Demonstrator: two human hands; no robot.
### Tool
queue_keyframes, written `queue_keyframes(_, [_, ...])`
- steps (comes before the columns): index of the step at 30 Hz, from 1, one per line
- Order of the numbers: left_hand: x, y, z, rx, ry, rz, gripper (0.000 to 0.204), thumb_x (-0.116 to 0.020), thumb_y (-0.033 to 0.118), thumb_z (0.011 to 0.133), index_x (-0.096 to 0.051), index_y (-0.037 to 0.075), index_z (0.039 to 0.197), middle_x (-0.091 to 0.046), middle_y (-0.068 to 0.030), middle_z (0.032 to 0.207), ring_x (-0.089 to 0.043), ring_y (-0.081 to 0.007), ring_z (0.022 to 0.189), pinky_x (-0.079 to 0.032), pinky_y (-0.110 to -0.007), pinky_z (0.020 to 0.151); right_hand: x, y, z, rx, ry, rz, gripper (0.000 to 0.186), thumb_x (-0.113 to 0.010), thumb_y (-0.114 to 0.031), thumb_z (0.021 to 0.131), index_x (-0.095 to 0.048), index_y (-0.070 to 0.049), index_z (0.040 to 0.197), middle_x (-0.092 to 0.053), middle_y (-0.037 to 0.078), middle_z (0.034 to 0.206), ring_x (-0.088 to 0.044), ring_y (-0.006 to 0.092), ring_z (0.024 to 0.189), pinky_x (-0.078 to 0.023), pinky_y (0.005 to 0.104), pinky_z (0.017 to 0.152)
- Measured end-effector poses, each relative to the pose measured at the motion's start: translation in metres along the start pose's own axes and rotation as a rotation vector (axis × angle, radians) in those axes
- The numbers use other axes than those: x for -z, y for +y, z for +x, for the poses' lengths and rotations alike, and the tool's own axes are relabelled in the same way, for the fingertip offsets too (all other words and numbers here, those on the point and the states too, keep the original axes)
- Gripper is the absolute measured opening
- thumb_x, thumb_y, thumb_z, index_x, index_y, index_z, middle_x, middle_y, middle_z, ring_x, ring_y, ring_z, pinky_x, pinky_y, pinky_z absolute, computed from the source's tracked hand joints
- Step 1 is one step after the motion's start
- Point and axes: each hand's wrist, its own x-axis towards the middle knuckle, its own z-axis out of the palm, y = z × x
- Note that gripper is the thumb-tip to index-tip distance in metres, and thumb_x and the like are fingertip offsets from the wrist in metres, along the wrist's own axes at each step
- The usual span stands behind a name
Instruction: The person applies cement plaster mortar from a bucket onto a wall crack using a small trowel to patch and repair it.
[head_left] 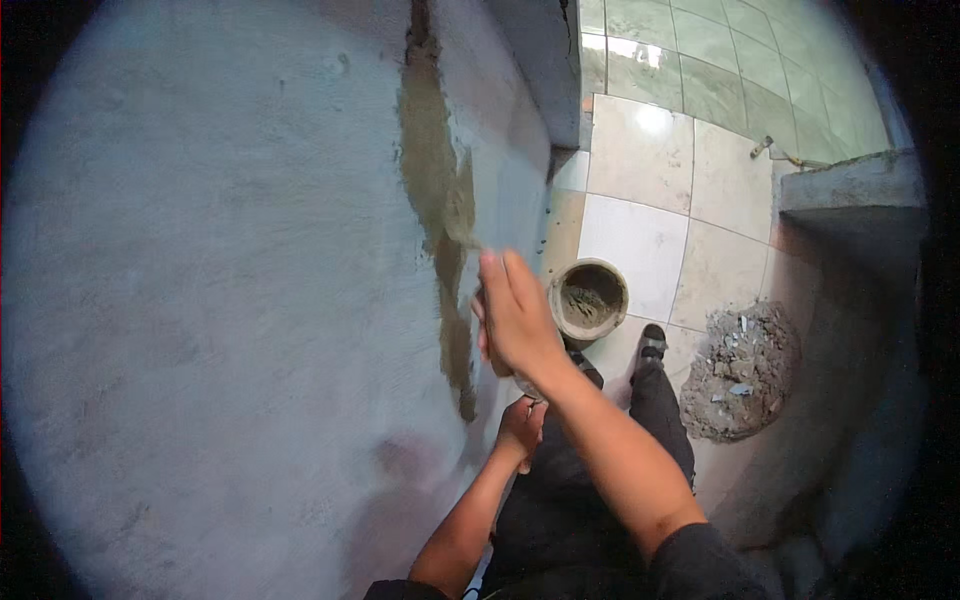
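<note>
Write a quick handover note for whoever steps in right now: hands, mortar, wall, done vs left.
Right hand: raised at the wall corner, pressing against the wet mortar strip; whatever tool it holds is hidden behind the hand.
Left hand: lower, closed on something by the black trousers; what it grips cannot be told.
Bucket: on the tiled floor below, with mortar inside. Rubble pile to its right.
Done: a dark wet band runs down the wall edge.
Left: the band looks rough and uneven, so it probably needs smoothing.

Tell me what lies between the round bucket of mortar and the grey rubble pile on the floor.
In the head view, between the round bucket of mortar and the grey rubble pile lies pale tiled floor, plus the person's black shoe.
</note>
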Motion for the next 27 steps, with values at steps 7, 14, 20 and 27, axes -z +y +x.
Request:
queue_keyframes(7, [-0.018,0.010,0.007,-0.802,0.278,0.581,0.019,-0.064,0.021,0.101,-0.067,0.004,0.093,-0.060,-0.0013,0.065,-0.057,-0.0128,0.057,-0.043,-0.033,0.050,-0.010,0.038,-0.023,0.220,-0.116,-0.195,0.032,-0.046,-0.031,0.111,-0.044,-0.001,0.098,-0.049,0.014,0.064,-0.061,0.0244,0.058,-0.045,0.0435,0.056])
queue_keyframes(14, [-0.040,0.045,0.010,-0.177,0.190,0.061,0.019,-0.066,0.019,0.102,-0.066,0.004,0.090,-0.055,0.0013,0.059,-0.052,-0.0099,0.047,-0.040,-0.031,0.044,-0.008,0.005,-0.004,-0.161,-0.083,0.160,0.034,-0.046,-0.031,0.111,-0.043,-0.002,0.094,-0.046,0.013,0.060,-0.060,0.0256,0.057,-0.043,0.0433,0.056])
queue_keyframes(20, [-0.051,0.080,0.007,-0.008,0.163,-0.370,0.018,-0.060,0.019,0.106,-0.064,0.002,0.102,-0.056,-0.0011,0.061,-0.049,-0.0090,0.045,-0.038,-0.028,0.042,-0.035,-0.022,-0.019,0.070,-0.135,0.030,0.031,-0.051,-0.029,0.109,-0.044,-0.002,0.097,-0.053,0.024,0.063,-0.055,0.0479,0.055,-0.042,0.0512,0.053])
queue_keyframes(27, [-0.061,0.111,0.019,0.044,0.112,-0.413,0.017,-0.057,0.018,0.108,-0.065,0.003,0.104,-0.056,-0.0006,0.063,-0.050,-0.0080,0.049,-0.040,-0.026,0.046,-0.014,-0.035,0.008,-0.172,-0.133,0.092,0.027,-0.051,-0.028,0.109,-0.045,-0.003,0.106,-0.057,0.023,0.065,-0.063,0.0459,0.063,-0.043,0.0513,0.055])
